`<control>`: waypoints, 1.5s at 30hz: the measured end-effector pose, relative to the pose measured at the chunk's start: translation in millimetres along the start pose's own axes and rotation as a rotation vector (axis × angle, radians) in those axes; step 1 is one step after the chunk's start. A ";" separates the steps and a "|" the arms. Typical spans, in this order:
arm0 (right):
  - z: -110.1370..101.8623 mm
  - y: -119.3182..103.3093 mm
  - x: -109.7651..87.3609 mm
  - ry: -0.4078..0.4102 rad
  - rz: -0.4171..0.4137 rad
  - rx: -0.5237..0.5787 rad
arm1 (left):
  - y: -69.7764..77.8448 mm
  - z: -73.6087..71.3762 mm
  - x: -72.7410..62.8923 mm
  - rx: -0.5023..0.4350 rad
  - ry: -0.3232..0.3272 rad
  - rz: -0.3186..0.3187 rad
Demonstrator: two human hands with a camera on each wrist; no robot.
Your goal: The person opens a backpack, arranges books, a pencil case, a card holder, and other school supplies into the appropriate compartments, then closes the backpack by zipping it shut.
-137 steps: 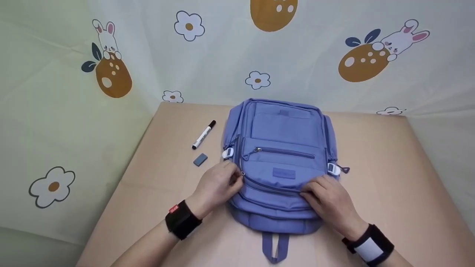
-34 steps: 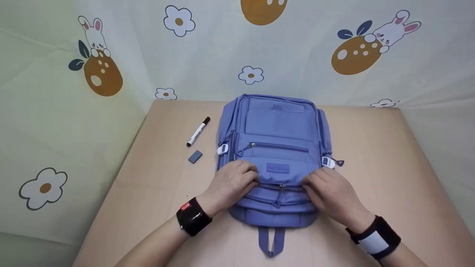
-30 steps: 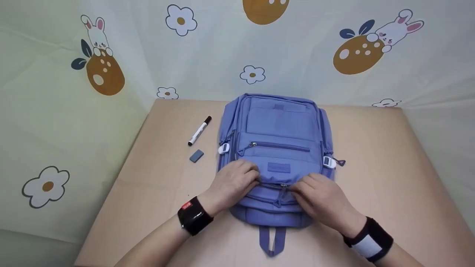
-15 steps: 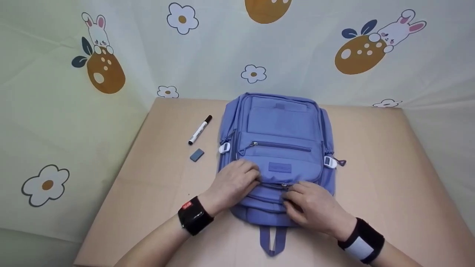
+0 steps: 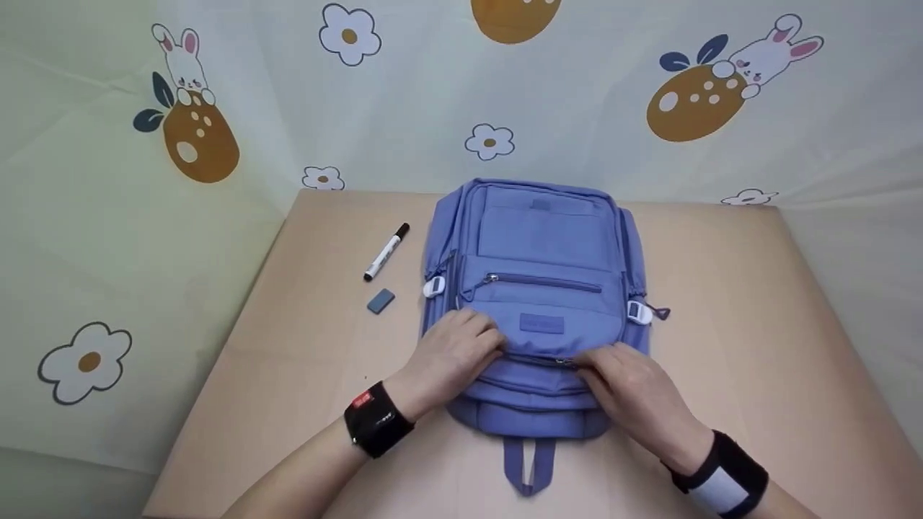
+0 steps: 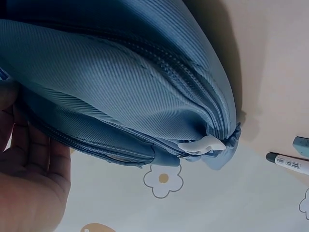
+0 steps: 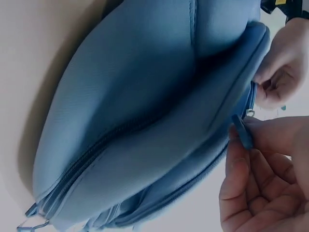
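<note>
A blue backpack (image 5: 551,234) lies front side up, its carry loop (image 5: 528,468) toward the person. The left hand (image 5: 456,353) pinches the front pocket's edge beside the zipper, left of the name patch (image 5: 541,324). Between thumb and forefinger, the right hand (image 5: 638,389) holds the zipper pull (image 7: 243,131), drawn out to the right of its metal slider (image 5: 564,362). In the right wrist view, the left hand (image 7: 286,67) shows behind the pull. The left wrist view has the left fingers (image 6: 36,145) curled at the pocket's edge; the thumb is mostly cut off.
A white marker with black ends (image 5: 386,252) and a blue-grey eraser (image 5: 381,301) lie on the tabletop (image 5: 310,346) left of the backpack. White side buckles (image 5: 639,312) stick out at its flanks. A printed cloth (image 5: 577,108) rises behind the table.
The left hand has drawn the slider along the zipper to the bottom middle. The right hand then reached left, took the zipper pull and moved it slightly right. The left hand now stays put.
</note>
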State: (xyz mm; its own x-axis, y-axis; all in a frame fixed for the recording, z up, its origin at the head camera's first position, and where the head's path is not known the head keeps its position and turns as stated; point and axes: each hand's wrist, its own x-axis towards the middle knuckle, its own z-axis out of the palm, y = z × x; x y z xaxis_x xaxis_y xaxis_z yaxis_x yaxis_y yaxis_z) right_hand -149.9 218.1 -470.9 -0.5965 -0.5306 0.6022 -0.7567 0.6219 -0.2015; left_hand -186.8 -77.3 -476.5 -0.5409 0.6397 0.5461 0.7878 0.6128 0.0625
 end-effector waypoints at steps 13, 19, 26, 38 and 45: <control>-16.8 26.3 -21.1 0.035 0.079 -0.062 | 4.3 -4.6 4.9 0.004 -0.026 -0.006; -10.5 28.3 -20.2 0.055 0.117 -0.032 | 19.4 0.0 22.6 -0.013 -0.030 0.034; -4.6 27.5 -21.0 0.081 0.148 -0.042 | 48.7 19.0 49.9 0.054 -0.076 0.077; -4.2 25.8 -21.5 0.092 0.144 -0.016 | 64.1 24.4 58.7 0.190 -0.166 -0.021; -6.4 27.9 -22.0 0.056 0.170 -0.036 | 66.8 17.6 58.1 0.138 -0.194 -0.048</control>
State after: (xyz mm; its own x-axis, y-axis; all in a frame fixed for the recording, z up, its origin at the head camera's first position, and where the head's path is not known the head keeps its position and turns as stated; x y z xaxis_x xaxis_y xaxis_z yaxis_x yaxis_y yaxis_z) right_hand -156.2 250.8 -484.8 -0.6985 -0.3840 0.6039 -0.6354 0.7209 -0.2766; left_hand -170.8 9.0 -455.2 -0.6338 0.6774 0.3735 0.7194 0.6936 -0.0373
